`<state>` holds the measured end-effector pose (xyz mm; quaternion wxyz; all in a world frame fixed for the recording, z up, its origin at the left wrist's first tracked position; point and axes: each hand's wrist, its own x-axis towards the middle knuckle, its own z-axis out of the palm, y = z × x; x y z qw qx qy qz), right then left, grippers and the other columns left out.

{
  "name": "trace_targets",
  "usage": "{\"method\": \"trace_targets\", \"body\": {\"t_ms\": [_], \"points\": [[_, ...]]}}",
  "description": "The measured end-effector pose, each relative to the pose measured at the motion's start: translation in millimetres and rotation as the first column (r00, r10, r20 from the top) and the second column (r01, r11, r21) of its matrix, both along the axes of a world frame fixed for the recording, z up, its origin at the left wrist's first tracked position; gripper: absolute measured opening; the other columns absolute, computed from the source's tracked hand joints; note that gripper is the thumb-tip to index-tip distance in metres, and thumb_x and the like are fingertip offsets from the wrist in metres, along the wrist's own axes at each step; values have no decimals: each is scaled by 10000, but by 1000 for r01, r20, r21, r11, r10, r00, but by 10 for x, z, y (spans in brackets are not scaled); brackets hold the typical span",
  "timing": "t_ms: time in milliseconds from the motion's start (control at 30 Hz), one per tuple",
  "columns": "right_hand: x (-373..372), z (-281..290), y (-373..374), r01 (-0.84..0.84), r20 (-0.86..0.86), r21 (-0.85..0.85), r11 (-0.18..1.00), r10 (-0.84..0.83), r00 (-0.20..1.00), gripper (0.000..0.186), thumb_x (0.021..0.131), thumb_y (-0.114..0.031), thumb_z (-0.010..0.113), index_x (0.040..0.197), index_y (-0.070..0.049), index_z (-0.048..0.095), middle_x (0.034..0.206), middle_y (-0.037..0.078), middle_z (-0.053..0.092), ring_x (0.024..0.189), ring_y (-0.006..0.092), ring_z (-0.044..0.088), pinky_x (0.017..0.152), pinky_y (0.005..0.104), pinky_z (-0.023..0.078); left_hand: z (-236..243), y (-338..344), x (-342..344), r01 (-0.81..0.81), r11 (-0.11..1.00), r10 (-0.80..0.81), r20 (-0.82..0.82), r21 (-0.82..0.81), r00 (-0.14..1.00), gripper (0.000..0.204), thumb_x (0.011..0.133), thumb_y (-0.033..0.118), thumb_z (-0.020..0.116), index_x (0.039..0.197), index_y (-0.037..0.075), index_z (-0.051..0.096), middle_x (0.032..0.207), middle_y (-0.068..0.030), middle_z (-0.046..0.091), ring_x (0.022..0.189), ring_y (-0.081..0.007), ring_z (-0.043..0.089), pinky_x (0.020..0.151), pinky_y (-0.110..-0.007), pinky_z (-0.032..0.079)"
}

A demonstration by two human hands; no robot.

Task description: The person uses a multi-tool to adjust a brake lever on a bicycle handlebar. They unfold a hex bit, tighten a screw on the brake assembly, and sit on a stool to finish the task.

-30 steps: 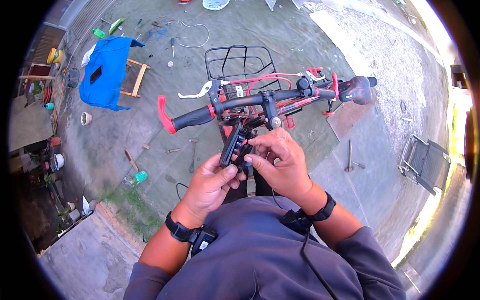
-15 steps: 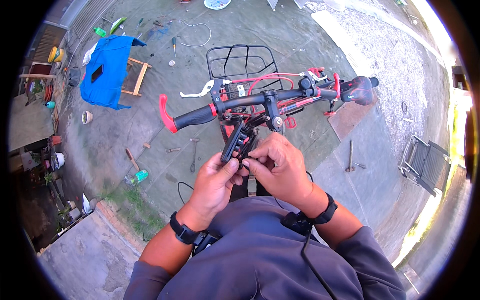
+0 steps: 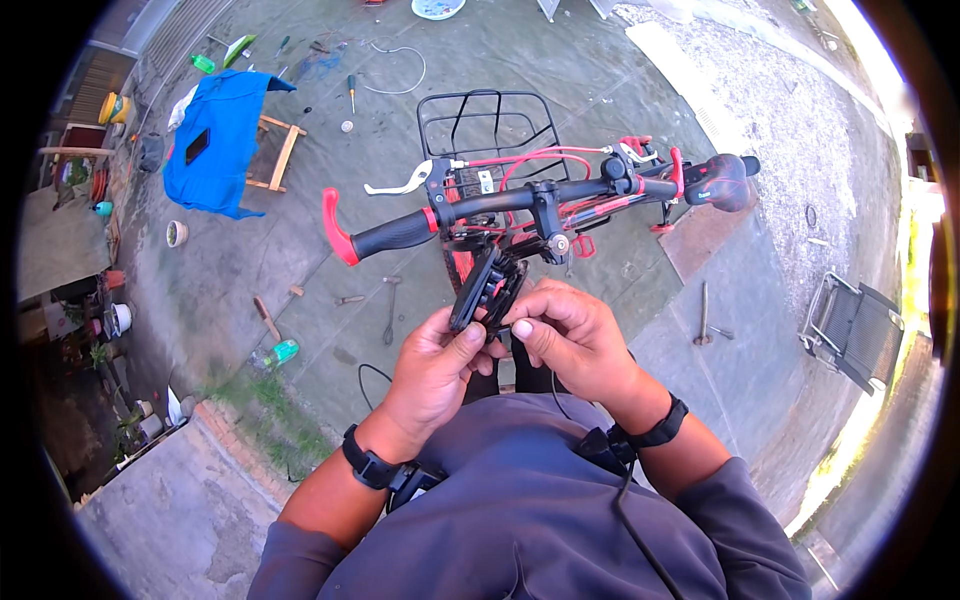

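My left hand (image 3: 432, 362) pinches the lower end of a black bicycle part (image 3: 487, 285) between thumb and fingers. The part has a long, flat, rounded plate with small round knobs beside it; its exact kind I cannot make out. Closed on the right side of the same part is my right hand (image 3: 572, 340), thumb and forefinger at its lower right edge. Just beyond the hands is a bicycle's black handlebar (image 3: 500, 203), with a black grip (image 3: 394, 233), a red bar end (image 3: 336, 225) and a white brake lever (image 3: 402, 180). The fingers hide the part's lower end.
A black rack (image 3: 487, 112) and red-and-black saddle (image 3: 720, 182) belong to the bicycle. A blue-draped wooden stool (image 3: 222, 150) carries a phone (image 3: 197, 146). Mallet (image 3: 275, 340), hammer (image 3: 703, 315) and screwdriver (image 3: 351, 92) lie on the ground. A folding chair (image 3: 852, 325) stands right.
My right hand has shifted slightly right and down, its fingers moving to the part's right edge. The black part has turned a little, showing more of its right side.
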<state>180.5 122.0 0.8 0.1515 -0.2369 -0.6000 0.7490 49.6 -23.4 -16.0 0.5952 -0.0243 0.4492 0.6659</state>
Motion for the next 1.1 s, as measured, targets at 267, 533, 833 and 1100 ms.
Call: {"method": "trace_targets", "body": {"t_ms": [267,533,833,1100], "points": [[67,-27,-36,24,81,-328,944,2,997,124,1008,-112,592,1056,-25,666,886,7,628,646,53,561,571,217,481,-37,-20,40,50,999,-50,-94,-6,994,216,988,125,629,1188,45,610,1051,-81,679,888,-180,674,710,-276,539],[70,-16,-101,9,41,-267,964,2,999,202,1046,-237,558,1122,-64,632,781,-10,591,605,47,538,525,192,397,3,15,46,61,998,-59,-97,21,994,247,987,146,648,1202,32,606,1059,-56,664,899,-154,674,719,-260,514],[95,-65,-133,11,-23,-549,836,-29,999,205,1023,-271,596,1105,-85,623,741,11,566,564,88,513,501,229,376,-12,13,80,59,998,-57,-84,22,995,250,984,131,649,1210,35,602,1081,-60,664,903,-155,673,725,-261,516],[126,-95,-102,-77,-140,-736,673,-40,989,167,1036,-223,563,1126,-88,601,800,27,615,633,122,607,511,225,429,9,47,95,35,998,-18,-273,58,962,215,978,106,653,1173,29,609,1020,-51,666,854,-116,629,729,-254,502]]}}
